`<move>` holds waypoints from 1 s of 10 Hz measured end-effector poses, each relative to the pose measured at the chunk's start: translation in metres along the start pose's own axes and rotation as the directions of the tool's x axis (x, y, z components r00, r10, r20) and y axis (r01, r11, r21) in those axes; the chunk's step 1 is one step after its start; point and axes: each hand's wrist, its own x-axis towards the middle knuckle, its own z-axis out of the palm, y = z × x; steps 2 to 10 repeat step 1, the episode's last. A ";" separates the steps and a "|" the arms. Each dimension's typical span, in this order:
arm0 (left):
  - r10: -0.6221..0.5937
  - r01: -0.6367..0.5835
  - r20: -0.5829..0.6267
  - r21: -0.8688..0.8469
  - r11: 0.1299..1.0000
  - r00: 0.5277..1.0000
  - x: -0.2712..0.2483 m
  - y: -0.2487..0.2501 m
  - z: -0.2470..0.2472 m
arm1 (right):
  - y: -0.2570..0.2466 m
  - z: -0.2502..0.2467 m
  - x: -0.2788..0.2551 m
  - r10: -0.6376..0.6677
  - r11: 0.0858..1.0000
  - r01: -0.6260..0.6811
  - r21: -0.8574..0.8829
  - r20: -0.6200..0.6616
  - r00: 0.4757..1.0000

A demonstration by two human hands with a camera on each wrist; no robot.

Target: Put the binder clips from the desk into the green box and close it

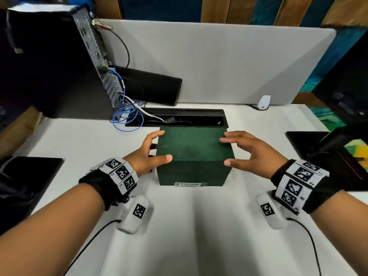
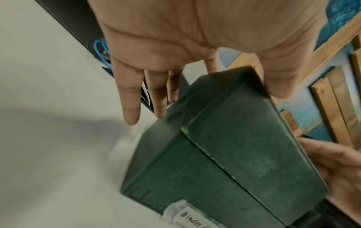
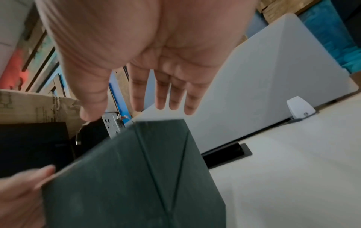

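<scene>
Sitting in the middle of the white surface point(image 1: 189, 226) is the green box point(image 1: 194, 154), with its lid down on top. A small white label point(image 1: 190, 184) with writing sticks to its front, low down.

The left hand point(image 1: 148, 156) is at the left side of the box. Its fingers point(image 2: 129, 98) are straight and spread apart, pointing down along the left wall. Its thumb lies over the front left edge of the lid, and one fingertip reaches the back left corner. It touches the box but does not curl tight around it.

The right hand point(image 1: 251, 152) is at the right side. Its fingers point(image 3: 175, 94) are straight and a little apart. Two fingertips lie over the right edge of the lid, and the thumb is near the front right corner. I cannot tell if they press on it.

Behind the box is a long black slot point(image 1: 175, 116) in the surface with blue cables point(image 1: 127, 116) going in. A black computer point(image 1: 53, 62) stands at the back left, next to a grey wall panel point(image 1: 219, 62).
</scene>
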 end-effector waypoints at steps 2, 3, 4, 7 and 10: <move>-0.001 0.006 -0.050 0.104 0.995 0.999 -0.014 0.000 -0.012 | -0.022 -0.030 -0.011 0.003 0.998 0.004 0.061 -0.104 0.995; -0.001 0.006 -0.050 0.104 0.995 0.999 -0.014 0.000 -0.012 | -0.022 -0.030 -0.011 0.003 0.998 0.004 0.061 -0.104 0.995; -0.001 0.006 -0.050 0.104 0.995 0.999 -0.014 0.000 -0.012 | -0.022 -0.030 -0.011 0.003 0.998 0.004 0.061 -0.104 0.995; -0.001 0.006 -0.050 0.104 0.995 0.999 -0.014 0.000 -0.012 | -0.022 -0.030 -0.011 0.003 0.998 0.004 0.061 -0.104 0.995; -0.001 0.006 -0.050 0.104 0.995 0.999 -0.014 0.000 -0.012 | -0.022 -0.030 -0.011 0.003 0.998 0.004 0.061 -0.104 0.995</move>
